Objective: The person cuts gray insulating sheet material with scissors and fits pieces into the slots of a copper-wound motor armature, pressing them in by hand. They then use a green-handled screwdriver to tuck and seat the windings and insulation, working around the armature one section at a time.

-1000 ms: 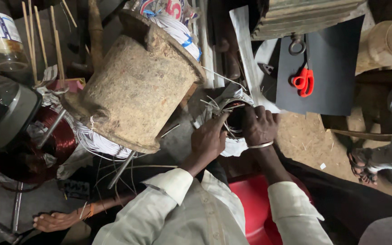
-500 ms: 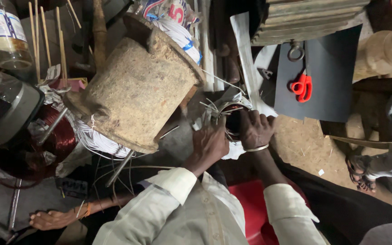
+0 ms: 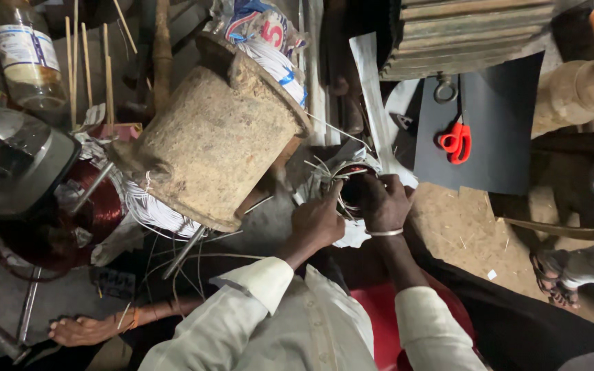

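The round dark part (image 3: pixel 352 189) that both hands work on is mostly hidden: the right hand (image 3: pixel 385 203) is wrapped over its right side and the left hand (image 3: pixel 317 221) covers its lower left edge, so only a dark opening with a reddish rim and a spray of thin pale wires (image 3: pixel 328 168) shows between them. The right hand is curled tight around that part, a metal bangle on its wrist. The left hand is partly closed, its forefinger stretched up to the rim among the wires; whether it pinches a wire cannot be made out. Under the hands lies a scrap of white paper (image 3: pixel 355 233), largely covered.

Just left of the left hand, and standing over much of the bench, is a big rough drum-shaped former (image 3: pixel 218 141), tilted, with white wire (image 3: pixel 156 209) wound at its lower end. It blocks what lies behind it. Further left sits a coil of reddish copper wire (image 3: pixel 97 209), half hidden by a dark rounded casing (image 3: pixel 8 161) cut off at the frame edge. A bottle (image 3: pixel 25 58) and thin sticks (image 3: pixel 87 62) stand far up on the left.

Up and to the right of the right hand, red-handled scissors (image 3: pixel 455 141) lie on a dark sheet (image 3: pixel 496 130). Another person's sandalled foot (image 3: pixel 555 282) shows far right, and a third hand (image 3: pixel 80 330) rests low on the left, well apart
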`<move>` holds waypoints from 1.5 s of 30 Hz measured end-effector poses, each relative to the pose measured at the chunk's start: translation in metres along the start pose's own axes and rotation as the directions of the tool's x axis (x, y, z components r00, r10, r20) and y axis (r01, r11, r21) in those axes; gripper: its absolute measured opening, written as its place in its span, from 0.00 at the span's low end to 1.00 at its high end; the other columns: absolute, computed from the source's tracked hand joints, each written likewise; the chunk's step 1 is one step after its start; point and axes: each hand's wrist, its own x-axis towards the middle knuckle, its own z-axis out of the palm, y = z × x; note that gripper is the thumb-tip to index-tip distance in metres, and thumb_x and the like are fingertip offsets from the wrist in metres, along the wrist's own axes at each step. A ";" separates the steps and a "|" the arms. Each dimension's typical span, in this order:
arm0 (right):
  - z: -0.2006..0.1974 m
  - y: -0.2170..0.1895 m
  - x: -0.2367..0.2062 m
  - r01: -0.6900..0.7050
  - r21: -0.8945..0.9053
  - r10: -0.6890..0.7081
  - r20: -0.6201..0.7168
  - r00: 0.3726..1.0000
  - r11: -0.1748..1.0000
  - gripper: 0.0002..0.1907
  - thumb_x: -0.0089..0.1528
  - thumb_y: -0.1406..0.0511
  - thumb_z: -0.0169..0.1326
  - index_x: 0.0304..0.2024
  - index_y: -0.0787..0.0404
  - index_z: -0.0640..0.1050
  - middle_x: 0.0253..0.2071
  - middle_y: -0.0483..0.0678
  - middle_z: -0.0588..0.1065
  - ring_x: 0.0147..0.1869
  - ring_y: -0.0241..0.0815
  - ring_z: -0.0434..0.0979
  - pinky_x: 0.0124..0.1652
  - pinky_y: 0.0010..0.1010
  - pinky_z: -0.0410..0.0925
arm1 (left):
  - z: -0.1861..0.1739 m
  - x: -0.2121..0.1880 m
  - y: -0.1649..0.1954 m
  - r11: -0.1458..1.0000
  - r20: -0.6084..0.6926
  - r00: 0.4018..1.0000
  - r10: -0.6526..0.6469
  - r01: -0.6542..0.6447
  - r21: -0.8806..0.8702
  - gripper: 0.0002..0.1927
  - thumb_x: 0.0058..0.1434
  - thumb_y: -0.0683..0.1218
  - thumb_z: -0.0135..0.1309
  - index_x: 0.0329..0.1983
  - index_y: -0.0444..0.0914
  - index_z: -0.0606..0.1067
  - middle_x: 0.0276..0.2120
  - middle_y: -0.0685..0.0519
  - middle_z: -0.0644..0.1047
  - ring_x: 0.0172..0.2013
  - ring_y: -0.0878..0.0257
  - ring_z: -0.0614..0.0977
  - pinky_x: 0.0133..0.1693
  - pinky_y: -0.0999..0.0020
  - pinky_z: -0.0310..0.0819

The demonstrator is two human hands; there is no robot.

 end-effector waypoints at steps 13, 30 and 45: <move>-0.046 0.005 -0.082 -0.397 0.499 0.450 0.015 0.893 0.770 0.08 0.62 0.68 0.65 0.43 0.62 0.83 0.34 0.50 0.76 0.35 0.42 0.76 0.38 0.31 0.69 | -0.012 0.013 0.017 0.995 0.042 0.997 -0.070 0.067 0.070 0.34 0.57 0.51 0.55 0.69 0.46 0.64 0.41 0.43 0.82 0.42 0.43 0.84 0.43 0.46 0.77; 0.007 -0.003 -0.071 -0.456 0.820 0.714 0.085 0.695 0.346 0.11 0.66 0.71 0.62 0.50 0.66 0.78 0.38 0.44 0.74 0.39 0.30 0.71 0.39 0.25 0.66 | -0.006 0.010 -0.007 0.939 0.022 1.000 0.016 -0.008 -0.344 0.44 0.50 0.46 0.58 0.71 0.53 0.58 0.47 0.46 0.82 0.48 0.46 0.84 0.49 0.54 0.77; 0.013 0.012 -0.197 -0.601 0.799 0.877 0.300 0.376 -0.015 0.06 0.65 0.71 0.59 0.43 0.68 0.81 0.34 0.39 0.75 0.31 0.27 0.66 0.31 0.20 0.61 | 0.004 -0.008 0.002 0.887 0.029 0.997 0.067 -0.046 -0.459 0.52 0.55 0.44 0.58 0.79 0.41 0.44 0.34 0.47 0.85 0.37 0.56 0.87 0.42 0.63 0.79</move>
